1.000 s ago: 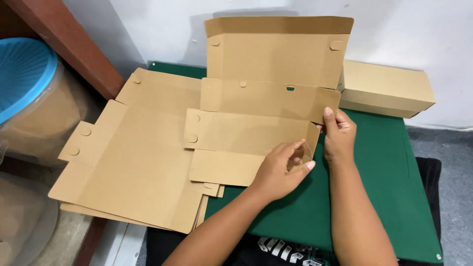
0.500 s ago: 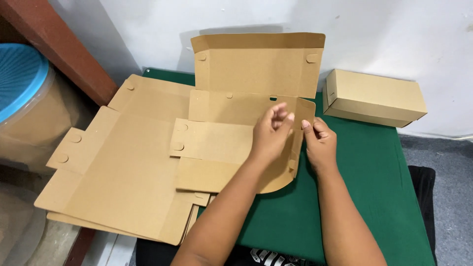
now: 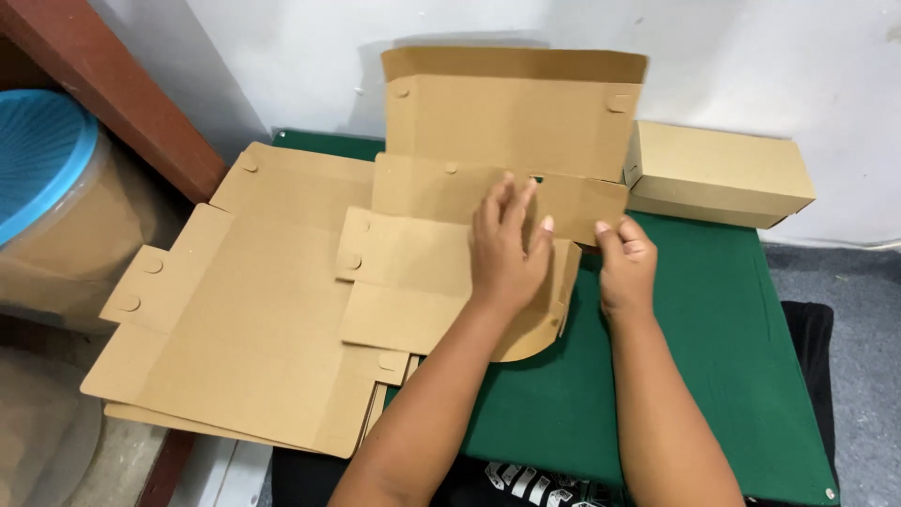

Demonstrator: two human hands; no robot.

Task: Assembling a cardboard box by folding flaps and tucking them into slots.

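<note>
Left hand (image 3: 507,249) flat, fingers spread on the half-folded box blank (image 3: 422,268) at frame centre, right hand (image 3: 624,263) pinching its side flap (image 3: 587,202); cardboard looks light, stiff, best gripped along creases.

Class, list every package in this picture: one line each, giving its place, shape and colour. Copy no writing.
Closed box: back right on the green table, long, plain brown cardboard.
Half-folded box: centre, under both hands, brown, back flap upright.
Flat box blanks: stacked at left, brown, with tabs.
No labels, signs or screens.
</note>
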